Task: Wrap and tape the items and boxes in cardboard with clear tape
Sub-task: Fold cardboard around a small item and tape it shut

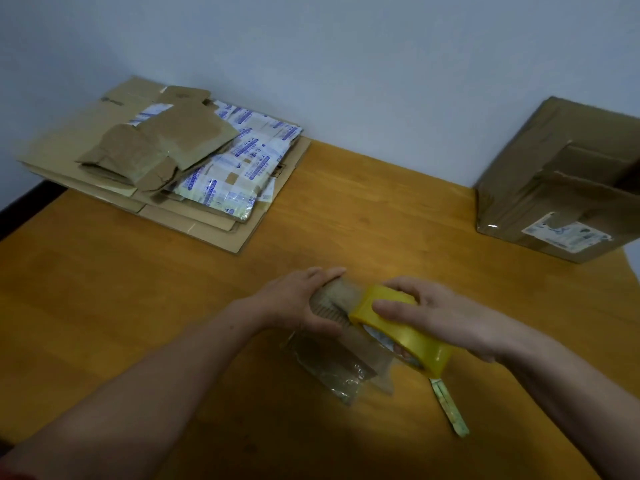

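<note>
Fingers of the right hand are gripping the yellow tape roll, which is touching the small cardboard bundle. The left hand is clasping the bundle's far end, mid-counter. Flattened cardboard is lying far left and a taped box is standing far right.

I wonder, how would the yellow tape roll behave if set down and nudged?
The tape roll is round, so on edge it would probably roll. Its pulled end seems stuck to the bundle, likely tethering it. The right hand alone holds it, so it is probably light.
</note>
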